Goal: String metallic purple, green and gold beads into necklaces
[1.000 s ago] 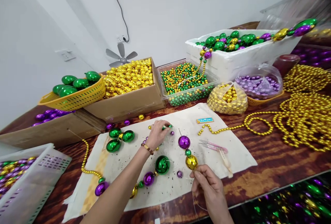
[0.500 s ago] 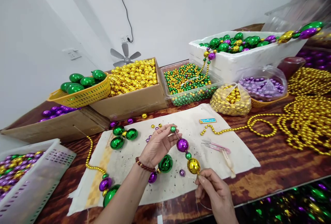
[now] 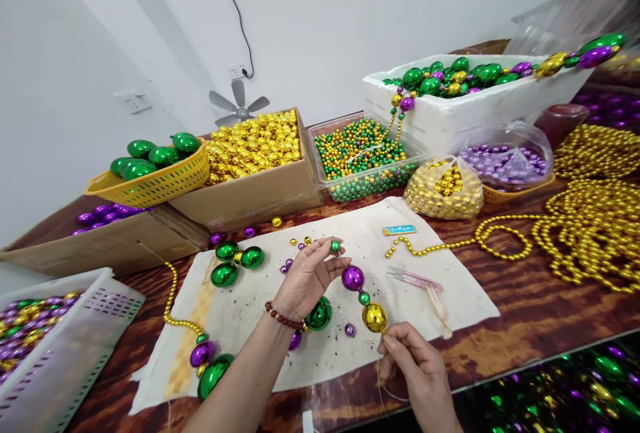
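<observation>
Between the fingertips of my left hand [image 3: 307,280] a small green bead [image 3: 335,246] is pinched. From it a string runs down through a purple ball [image 3: 353,278], another small green bead [image 3: 364,298] and a gold ball [image 3: 375,317]. My right hand [image 3: 417,370] is closed on the string just below the gold ball, and thin string ends hang under its fingers. Beneath my left wrist lies a large green ball [image 3: 320,314] on the white cloth [image 3: 240,326]. A loose small purple bead [image 3: 350,330] rests nearby.
Pink-handled thread snips [image 3: 415,278] lie on the cloth at right. Green balls [image 3: 225,274] and a partly strung strand [image 3: 203,353] lie at left. Behind stand a carton of gold beads [image 3: 250,193], a clear tub [image 3: 370,186] and a white foam box [image 3: 425,116]. Gold bead strands [image 3: 590,233] heap at right.
The whole view has shifted slightly. Both hands keep their grip on the bead string, and nothing has been let go.
</observation>
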Available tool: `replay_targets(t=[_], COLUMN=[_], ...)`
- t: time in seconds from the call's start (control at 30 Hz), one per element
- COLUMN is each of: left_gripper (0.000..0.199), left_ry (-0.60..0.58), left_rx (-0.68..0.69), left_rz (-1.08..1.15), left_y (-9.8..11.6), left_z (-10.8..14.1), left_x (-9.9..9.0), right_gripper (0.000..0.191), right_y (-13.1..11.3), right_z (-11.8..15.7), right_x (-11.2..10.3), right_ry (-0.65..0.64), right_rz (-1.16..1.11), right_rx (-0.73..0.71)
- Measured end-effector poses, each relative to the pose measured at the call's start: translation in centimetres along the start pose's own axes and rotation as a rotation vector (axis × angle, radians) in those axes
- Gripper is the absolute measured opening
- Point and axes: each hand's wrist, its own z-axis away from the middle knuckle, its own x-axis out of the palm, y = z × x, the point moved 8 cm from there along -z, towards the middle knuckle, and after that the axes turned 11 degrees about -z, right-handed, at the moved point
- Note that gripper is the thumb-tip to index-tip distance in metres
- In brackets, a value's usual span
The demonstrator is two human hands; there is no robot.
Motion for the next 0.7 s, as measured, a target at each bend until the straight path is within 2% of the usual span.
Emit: replay_targets(t=[0.37,0.53,0.7], left_gripper=[0.018,0.019,0.024], left_ry=[0.038,0.040,0.072], left_rx=[0.005,0.019,0.024], left_rz=[-0.068,0.057,0.168], left_y=[-0.7,-2.9,-4.9], left_z=[0.3,0.9,0.6], left_x=[0.3,2.2,3.9], right_gripper=[0.029,0.031,0.031], right_y=[1.0,1.5,1.7], right_z=[-0.2,-0.7,-0.8], right_x=[0.0,-0.4,-0.3], right_ry=[0.041,0.122,0.091], right_rz=[-0.115,-0.093,0.017], right_rx=[0.062,0.042,0.035])
